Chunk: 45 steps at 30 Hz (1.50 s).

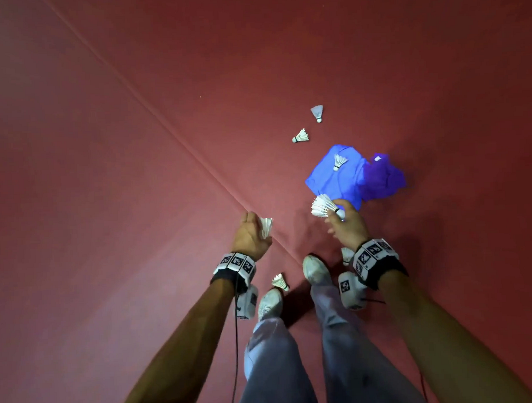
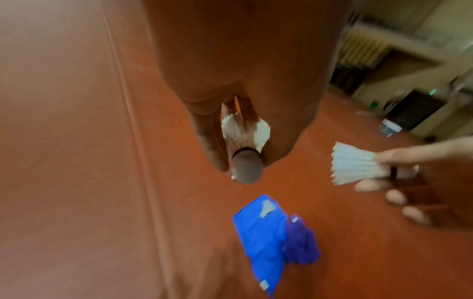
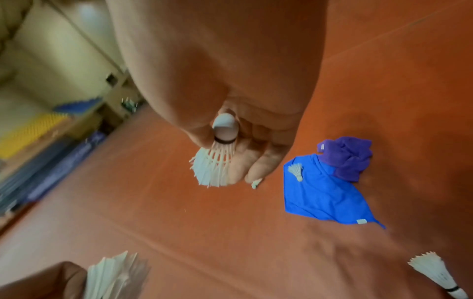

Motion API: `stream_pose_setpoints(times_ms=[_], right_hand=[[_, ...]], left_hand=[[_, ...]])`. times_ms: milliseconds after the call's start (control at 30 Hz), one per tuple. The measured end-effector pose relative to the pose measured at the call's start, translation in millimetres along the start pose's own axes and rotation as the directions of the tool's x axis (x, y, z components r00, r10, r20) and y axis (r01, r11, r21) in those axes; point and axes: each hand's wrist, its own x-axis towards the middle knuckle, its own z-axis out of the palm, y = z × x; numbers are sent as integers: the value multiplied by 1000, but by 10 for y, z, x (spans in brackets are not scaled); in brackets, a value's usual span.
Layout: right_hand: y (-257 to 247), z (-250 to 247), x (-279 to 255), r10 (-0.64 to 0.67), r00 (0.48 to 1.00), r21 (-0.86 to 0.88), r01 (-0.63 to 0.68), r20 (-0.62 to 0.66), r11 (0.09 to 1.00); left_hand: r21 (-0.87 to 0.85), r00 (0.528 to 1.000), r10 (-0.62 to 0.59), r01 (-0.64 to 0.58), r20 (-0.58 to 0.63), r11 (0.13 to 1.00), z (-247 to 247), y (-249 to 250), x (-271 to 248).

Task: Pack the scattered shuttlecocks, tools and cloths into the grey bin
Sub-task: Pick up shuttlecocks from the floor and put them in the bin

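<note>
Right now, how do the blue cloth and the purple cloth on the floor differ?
The blue cloth lies mostly flat and spread out; the purple cloth is crumpled in a heap. The blue cloth covers more floor than the purple cloth. A shuttlecock rests on the blue cloth; none shows on the purple one. Both lie touching on the red floor, each with a small white tag, and neither hand touches them.

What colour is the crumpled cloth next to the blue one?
Purple cloth, clearest in the right wrist view.

Dim, even light — wrist views motion-blurred.
</note>
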Motion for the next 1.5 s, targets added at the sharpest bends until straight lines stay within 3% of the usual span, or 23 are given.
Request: stream_pose_setpoints(times_ms=[100,267,433,600,767,967,1133,1300,1367,1500], right_hand=[[-450,-246,-603,-30,998,163,39,-60,986],[-1058,-659,-1712,-92,950,293,183,-298,938],[-1324,-1158,-2860,-76,839,396,332,-539,856],[-1286,-1760,-3707,-53,745,395,412,-665,821],[-1183,-2337,-4431,-46,594,331,508,-803,795],[-729,-2885,-5497,15,432,314,632,-902,708],[20,-3363,-6544,76,274,242,644,-959,726],[900,-3892,-7425,219,139,258,611,-966,748],[1212,-4064,-7691,289,99,290,590,-952,753],[1782,-4340,-8077,372,35,322,582,-927,747]], left_hand=[[-149,991,119,-126,-54,981,-379,507,-345],[-266,935,339,-355,-106,896,-1015,1251,-1088],[-214,806,588,-589,-76,779,-1464,1869,-1930],[-212,723,690,-669,36,712,-1532,2311,-2563],[-252,564,816,-777,129,577,-1438,2787,-3306],[-253,422,879,-846,222,469,-897,3385,-4195],[-278,308,917,-884,255,375,16,3790,-5111],[-313,184,937,-908,297,277,1008,4103,-6067],[-327,123,941,-917,315,229,1315,4214,-6396],[-339,77,930,-918,358,207,1864,4458,-6898]])
